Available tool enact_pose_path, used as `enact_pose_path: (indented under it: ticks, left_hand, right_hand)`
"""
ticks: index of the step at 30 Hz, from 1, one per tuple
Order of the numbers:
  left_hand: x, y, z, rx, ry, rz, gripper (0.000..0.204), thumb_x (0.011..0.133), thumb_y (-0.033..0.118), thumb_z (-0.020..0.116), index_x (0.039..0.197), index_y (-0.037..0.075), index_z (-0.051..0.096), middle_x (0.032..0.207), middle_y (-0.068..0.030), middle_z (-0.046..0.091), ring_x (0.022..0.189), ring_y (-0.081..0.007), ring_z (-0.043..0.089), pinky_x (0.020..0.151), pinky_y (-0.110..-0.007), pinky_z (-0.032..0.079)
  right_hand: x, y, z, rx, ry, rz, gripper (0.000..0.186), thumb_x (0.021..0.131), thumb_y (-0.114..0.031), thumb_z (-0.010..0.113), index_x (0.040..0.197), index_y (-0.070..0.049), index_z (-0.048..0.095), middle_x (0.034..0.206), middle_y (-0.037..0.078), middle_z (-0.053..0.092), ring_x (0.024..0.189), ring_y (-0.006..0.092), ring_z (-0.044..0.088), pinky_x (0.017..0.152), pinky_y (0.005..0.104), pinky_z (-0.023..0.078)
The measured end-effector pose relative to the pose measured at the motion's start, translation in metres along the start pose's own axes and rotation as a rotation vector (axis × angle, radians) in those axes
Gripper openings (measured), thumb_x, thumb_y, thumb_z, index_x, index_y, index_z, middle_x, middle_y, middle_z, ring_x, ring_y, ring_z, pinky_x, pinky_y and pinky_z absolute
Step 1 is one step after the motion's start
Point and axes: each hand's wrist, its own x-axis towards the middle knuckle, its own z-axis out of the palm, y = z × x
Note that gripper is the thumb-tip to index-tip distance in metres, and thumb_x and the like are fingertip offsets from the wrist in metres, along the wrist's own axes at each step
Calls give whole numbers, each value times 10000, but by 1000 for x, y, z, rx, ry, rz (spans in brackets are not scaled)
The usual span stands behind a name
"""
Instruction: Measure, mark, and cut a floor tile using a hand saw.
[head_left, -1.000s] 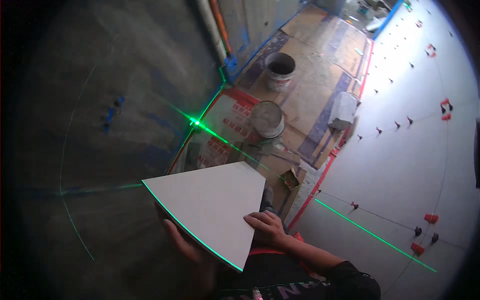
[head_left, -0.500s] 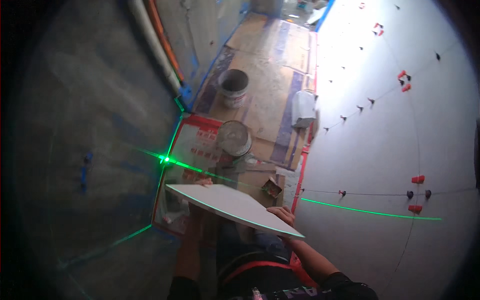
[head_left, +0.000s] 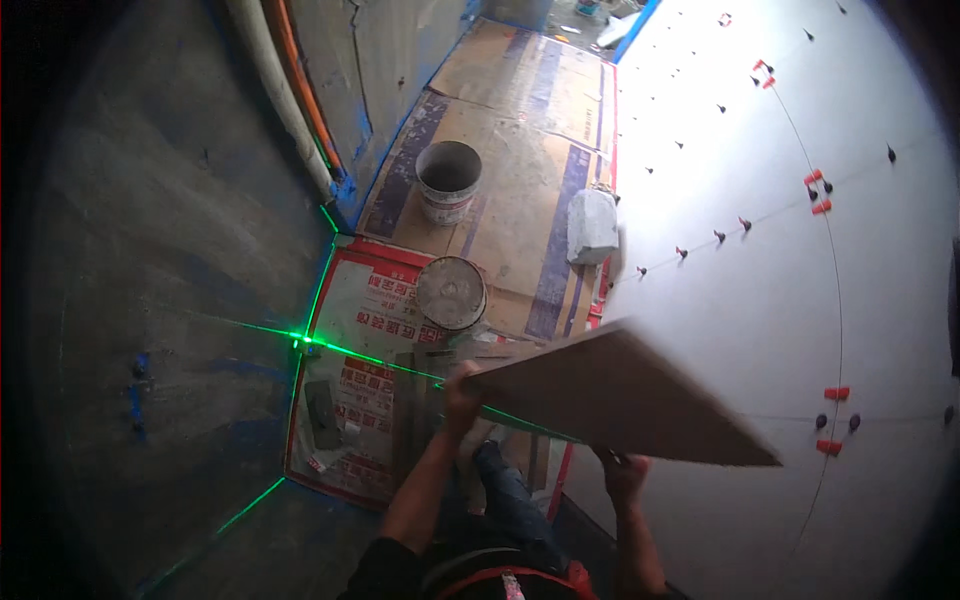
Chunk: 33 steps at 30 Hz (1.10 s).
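Note:
I hold a large tile up in front of me with both hands. Its dull brown side faces me and it tilts, one corner pointing right over the pale tiled wall. My left hand grips the tile's left end. Under its lower edge, my right hand is closed on it, the fingers partly hidden. A green laser line runs across the floor and passes below the tile. Red and black tile-levelling clips sit along the wall's joints.
On the cardboard floor covering stand an open bucket and a round bucket with a greyish top. A white wrapped block is near the tiled wall. A dark flat tool lies at left, below the bright laser spot.
The tile has swung to the right and turned, from its light face upward to its brown side showing. Both hands moved right with it, still holding on.

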Motion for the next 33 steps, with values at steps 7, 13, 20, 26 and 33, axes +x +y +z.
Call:
enact_pose_path:
  ticks: [7, 13, 20, 26, 33]
  left_hand:
    - [117, 161, 180, -304, -250, -186, 518, 834, 470, 1008, 959, 41, 744, 824, -47, 691, 752, -118, 635, 648, -362, 498]
    - [207, 270, 270, -586, -292, -207, 451, 893, 411, 989, 970, 22, 773, 811, -30, 713, 750, -114, 668, 650, -334, 535]
    - [393, 263, 335, -478, -304, -80, 390, 939, 357, 952, 994, 23, 758, 825, -8, 721, 809, -74, 678, 683, -291, 537]
    - [628, 224, 379, -578, -295, -71, 460, 924, 424, 958, 917, 28, 723, 778, -25, 682, 763, -90, 630, 660, -328, 502]
    - [901, 176, 456, -519, -330, -77, 415, 937, 368, 962, 932, 17, 741, 802, 17, 641, 752, -76, 569, 670, -305, 462]
  right_hand:
    - [-7, -13, -157, 27, 284, 149, 101, 948, 67, 852, 1049, 77, 845, 1049, 60, 843, 934, 123, 719, 811, 354, 625]
    - [75, 16, -196, 174, 597, 82, 199, 965, 13, 862, 1162, 45, 863, 1071, 75, 831, 958, 147, 708, 803, 371, 625]
    - [281, 54, -191, 378, 661, 75, 127, 912, 40, 901, 1021, 35, 836, 979, 40, 802, 935, 131, 692, 843, 361, 603]
    - [510, 49, -147, 255, 629, -93, 172, 914, 43, 898, 1073, 26, 834, 1060, 38, 804, 990, 127, 690, 915, 358, 595]
    - [800, 34, -126, 340, 660, 204, 194, 916, -33, 946, 1029, 43, 806, 1008, 23, 798, 911, 116, 678, 823, 320, 569]
